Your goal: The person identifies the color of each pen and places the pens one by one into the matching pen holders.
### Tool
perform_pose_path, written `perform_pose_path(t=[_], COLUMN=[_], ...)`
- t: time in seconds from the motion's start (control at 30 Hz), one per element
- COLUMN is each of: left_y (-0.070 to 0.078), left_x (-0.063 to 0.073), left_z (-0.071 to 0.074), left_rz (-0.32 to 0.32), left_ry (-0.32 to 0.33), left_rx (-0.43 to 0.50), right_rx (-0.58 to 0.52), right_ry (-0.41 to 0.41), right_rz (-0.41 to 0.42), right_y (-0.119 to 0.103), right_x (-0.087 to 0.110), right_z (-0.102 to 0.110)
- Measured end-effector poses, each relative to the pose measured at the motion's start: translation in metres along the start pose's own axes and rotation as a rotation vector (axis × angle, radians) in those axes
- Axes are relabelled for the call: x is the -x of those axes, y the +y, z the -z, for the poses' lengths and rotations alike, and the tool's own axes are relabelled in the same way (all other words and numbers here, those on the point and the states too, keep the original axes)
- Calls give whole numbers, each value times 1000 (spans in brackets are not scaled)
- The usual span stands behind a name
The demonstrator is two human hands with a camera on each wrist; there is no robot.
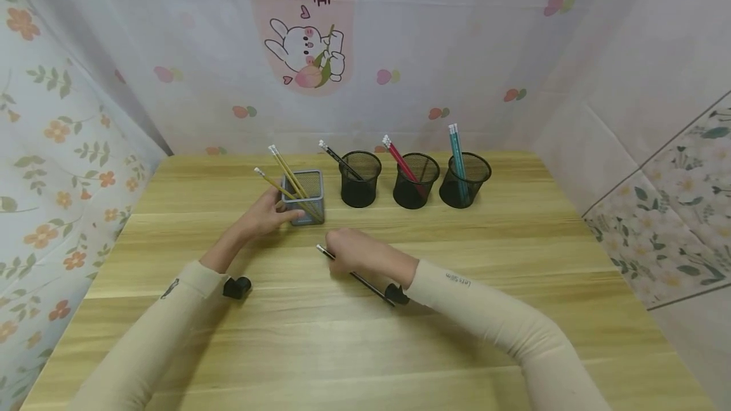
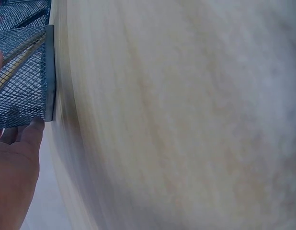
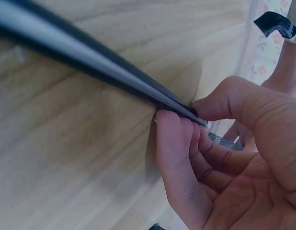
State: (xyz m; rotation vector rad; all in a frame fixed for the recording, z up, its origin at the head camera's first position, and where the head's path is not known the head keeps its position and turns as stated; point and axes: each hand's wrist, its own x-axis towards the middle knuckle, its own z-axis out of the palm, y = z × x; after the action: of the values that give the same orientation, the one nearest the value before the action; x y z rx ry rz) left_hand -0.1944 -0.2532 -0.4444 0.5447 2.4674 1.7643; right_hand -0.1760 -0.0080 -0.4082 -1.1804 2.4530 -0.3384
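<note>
My left hand (image 1: pixel 259 217) grips a grey square mesh pen holder (image 1: pixel 318 205), its thumb across the front and its fingers around the left side. Several yellow pencils (image 1: pixel 292 175) lean leftward inside it. In the left wrist view, fingers touch the holder's mesh wall (image 2: pixel 23 103) close to its base. Right of and nearer than this holder, my right hand (image 1: pixel 360 252) pinches a black pencil (image 1: pixel 374 289) between thumb and fingertips. The right wrist view shows the pencil's dark shaft (image 3: pixel 105 67) slanting low over the wood, with the fingers near its far end.
Three round black mesh holders stand in a row at the back: one with black pencils (image 1: pixel 344 163), one with red pencils (image 1: pixel 403 162), one with teal pencils (image 1: pixel 457 152). They sit on a wooden table (image 1: pixel 274 347) before a printed curtain (image 1: pixel 434 37).
</note>
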Motion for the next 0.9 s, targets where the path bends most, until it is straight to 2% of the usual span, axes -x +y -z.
perform_pose_path(t=[0.17, 0.57, 0.7, 0.9], left_y=[2, 2, 3, 4], left_x=[0, 1, 1, 1], left_z=[0, 1, 1, 1], left_rz=[4, 24, 29, 30], left_ry=[-7, 4, 8, -3], left_rx=[2, -47, -42, -44], right_rx=[-29, -120, -147, -70], right_ry=[-51, -173, -164, -57], right_rz=[13, -27, -58, 29], right_y=[3, 14, 21, 28], right_x=[-1, 4, 6, 9], right_z=[5, 19, 27, 41])
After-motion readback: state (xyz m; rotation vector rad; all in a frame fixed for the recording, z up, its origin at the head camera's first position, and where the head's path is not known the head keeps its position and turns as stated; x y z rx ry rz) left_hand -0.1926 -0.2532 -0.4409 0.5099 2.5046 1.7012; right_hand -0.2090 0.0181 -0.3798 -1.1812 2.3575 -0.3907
